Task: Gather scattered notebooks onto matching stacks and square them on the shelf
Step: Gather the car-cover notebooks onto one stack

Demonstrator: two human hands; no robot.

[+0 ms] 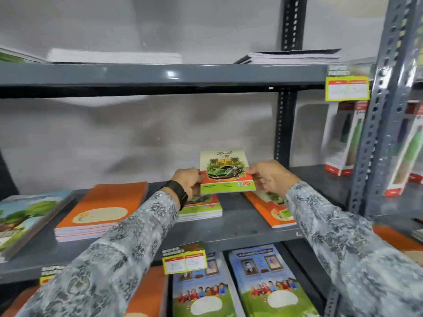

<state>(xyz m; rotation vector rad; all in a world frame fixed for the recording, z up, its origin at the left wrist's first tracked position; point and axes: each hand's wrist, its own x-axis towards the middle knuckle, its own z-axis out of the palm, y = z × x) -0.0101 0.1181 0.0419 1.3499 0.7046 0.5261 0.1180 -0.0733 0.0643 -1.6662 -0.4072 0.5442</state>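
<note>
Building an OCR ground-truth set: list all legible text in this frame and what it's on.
"SUPER MARKET": price tag on the upper shelf edge.
"SUPER MARKET", blurred: price tag on the middle shelf edge.
Script title and logo on the car notebook held by left hand and right hand: unreadable.
Lower notebook covers: too small.

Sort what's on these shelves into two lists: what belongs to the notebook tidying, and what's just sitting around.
Part of the job:
- green car notebook, held by left hand and right hand
- matching car stack beneath it
- orange stack
- loose orange notebook, lying askew

Just lying about:
- boxed goods on the right
- price tag on the shelf edge
- children-cover books on the lower shelf
</note>
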